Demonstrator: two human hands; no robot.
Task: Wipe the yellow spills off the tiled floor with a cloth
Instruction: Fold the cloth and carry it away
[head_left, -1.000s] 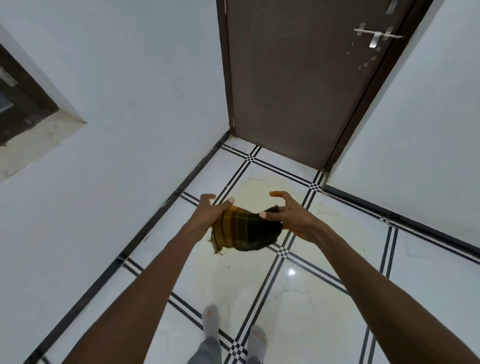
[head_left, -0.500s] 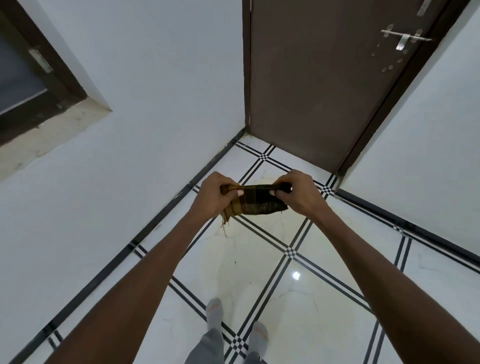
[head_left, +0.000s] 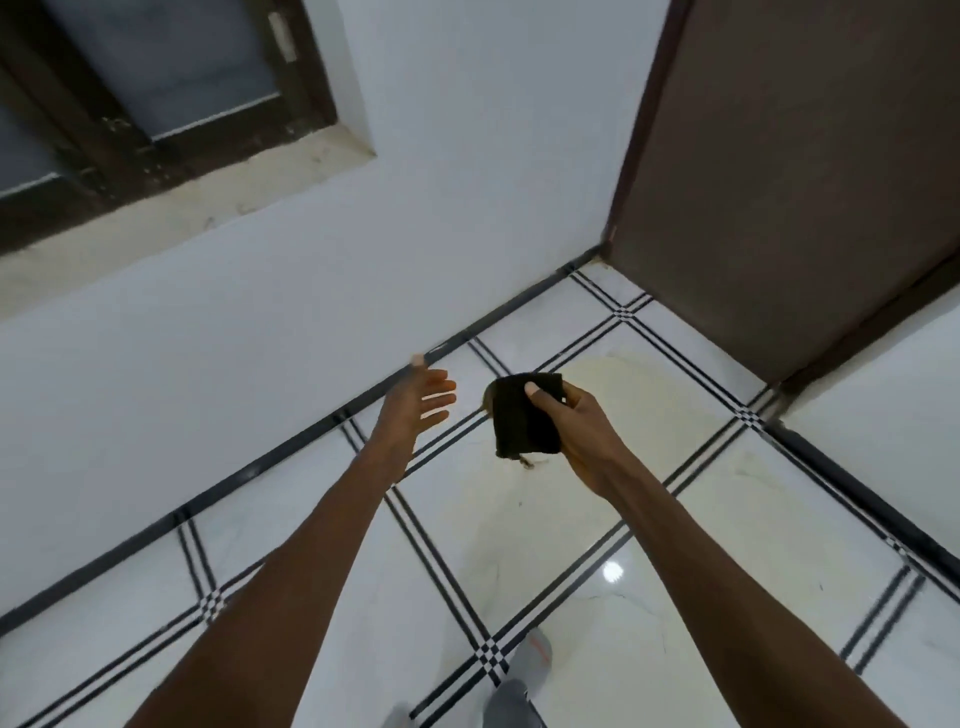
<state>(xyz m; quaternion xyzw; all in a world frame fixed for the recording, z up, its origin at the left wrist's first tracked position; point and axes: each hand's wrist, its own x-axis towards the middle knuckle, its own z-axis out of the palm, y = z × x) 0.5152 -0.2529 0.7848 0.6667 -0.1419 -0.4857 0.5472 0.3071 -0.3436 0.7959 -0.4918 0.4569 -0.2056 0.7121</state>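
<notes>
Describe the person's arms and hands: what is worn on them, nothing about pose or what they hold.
Both forearms are bare from the bottom edge of the frame to the wrists, with no sleeve in view. The left hand and right hand wear no gloves. No watch, bracelet or ring shows on either; the picture is slightly blurred.

Both forearms are bare to the lower frame edge, with no sleeves, watch or rings showing on the left hand (head_left: 415, 402) or the right hand (head_left: 584, 426). Below them show grey trouser legs (head_left: 511, 704) and light grey socks (head_left: 535, 652).
</notes>
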